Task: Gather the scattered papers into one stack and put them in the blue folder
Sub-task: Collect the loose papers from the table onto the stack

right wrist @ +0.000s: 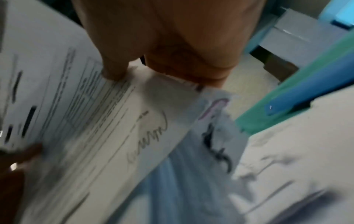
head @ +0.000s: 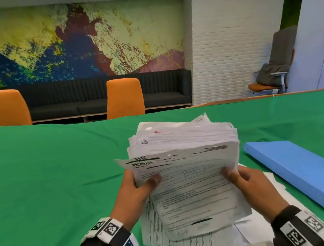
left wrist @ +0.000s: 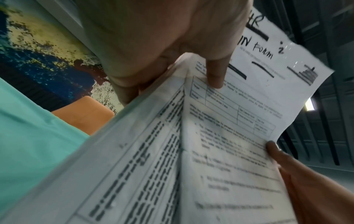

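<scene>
We hold the paper stack (head: 184, 161) upright over the green desk (head: 41, 178), left hand (head: 138, 189) and right hand (head: 243, 180) each pinching a side edge. The closed blue folder (head: 303, 168) lies just right, its long axis running away leftward, nearest our right hand; loose sheets (head: 210, 243) remain beneath.

Table (head: 41, 178) carries a green cloth over most of its top, creased near the middle; bare wood edge shows at far right. Blue folder (head: 301, 169) lies flat and closed on the cloth, right side, angled, spine toward the centre. Loose sheets (head: 278, 194) lie flat on the cloth near the front edge, just left of the folder, overlapping untidily; one sheet reaches the folder's near corner, contact unclear. Stack (head: 186, 191) stands tilted, lower edge on those sheets.
</scene>
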Demonstrator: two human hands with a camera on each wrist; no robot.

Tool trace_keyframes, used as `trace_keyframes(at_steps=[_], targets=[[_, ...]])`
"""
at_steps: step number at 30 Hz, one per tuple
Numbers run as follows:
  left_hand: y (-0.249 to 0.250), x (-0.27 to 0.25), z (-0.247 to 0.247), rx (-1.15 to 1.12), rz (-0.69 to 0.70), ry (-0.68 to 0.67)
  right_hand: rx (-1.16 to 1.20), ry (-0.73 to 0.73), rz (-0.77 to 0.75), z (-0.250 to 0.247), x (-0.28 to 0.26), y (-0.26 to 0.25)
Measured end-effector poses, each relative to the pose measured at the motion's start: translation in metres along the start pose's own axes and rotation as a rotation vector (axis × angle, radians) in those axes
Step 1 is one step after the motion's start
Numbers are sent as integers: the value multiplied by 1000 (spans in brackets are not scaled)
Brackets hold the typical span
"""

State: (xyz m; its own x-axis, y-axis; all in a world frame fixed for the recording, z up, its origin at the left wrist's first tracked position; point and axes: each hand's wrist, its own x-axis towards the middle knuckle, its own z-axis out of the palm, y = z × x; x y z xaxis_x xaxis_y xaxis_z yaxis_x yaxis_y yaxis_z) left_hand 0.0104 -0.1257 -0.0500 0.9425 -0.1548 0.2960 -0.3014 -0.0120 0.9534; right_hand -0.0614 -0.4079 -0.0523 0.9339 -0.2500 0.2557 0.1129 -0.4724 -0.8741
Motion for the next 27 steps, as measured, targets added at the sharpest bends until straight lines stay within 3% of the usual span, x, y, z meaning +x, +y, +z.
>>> trace_keyframes(at_steps=[2, 8, 13, 19, 27], targets=[[-1, 0, 1, -11, -35, -29, -118, -58, 57, 1, 0, 4], [-8, 1, 4, -38, -92, -45, -88, -182, 109, 5, -5, 5], [-10, 1, 0, -40, -54, -30, 188, -62, 3, 4, -4, -5], [-9, 2, -6, -36, -61, -43, 311, -6, -52, 6, -2, -12], [2, -2, 0, -52, 58, -16, 236, 138, -125, 24, -4, -6]])
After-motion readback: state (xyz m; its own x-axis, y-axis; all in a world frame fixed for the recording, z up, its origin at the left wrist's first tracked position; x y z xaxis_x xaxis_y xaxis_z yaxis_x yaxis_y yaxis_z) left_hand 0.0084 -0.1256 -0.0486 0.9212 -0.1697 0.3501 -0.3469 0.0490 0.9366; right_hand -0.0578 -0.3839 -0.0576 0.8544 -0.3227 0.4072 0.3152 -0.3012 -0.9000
